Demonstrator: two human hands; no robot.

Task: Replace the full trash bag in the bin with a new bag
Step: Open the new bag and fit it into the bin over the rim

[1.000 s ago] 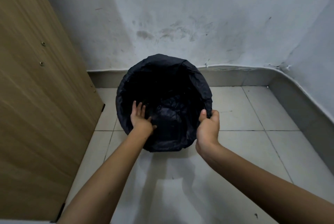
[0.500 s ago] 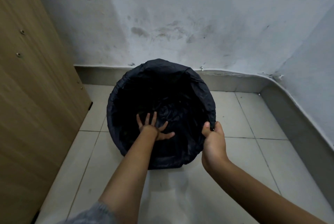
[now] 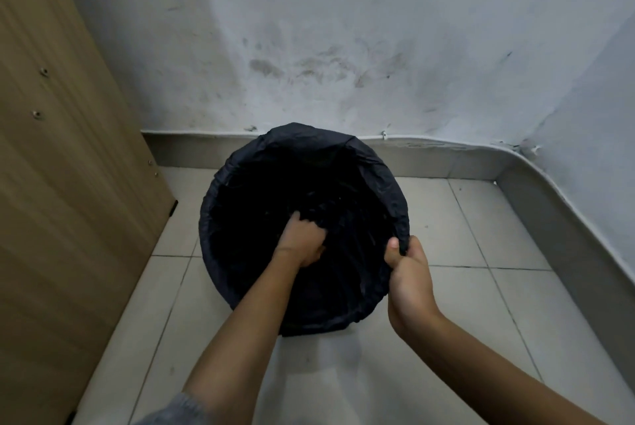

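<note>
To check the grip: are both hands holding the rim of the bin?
No. Only the right hand grips the bag at the rim; the left hand is down inside the bin, closed on bag folds.

Two bare forearms come up from the bottom edge, long and slim, no watch, no band, no ring showing. The left hand shows its knuckled back, its fingertips lost in shadow. The right hand shows its back too, with the thumb's rounded nail catching light. Below the left hand, down at the frame's lower edge, sits a soft grey knitted sleeve cuff, fuzzy and bunched up above the elbow.
</note>
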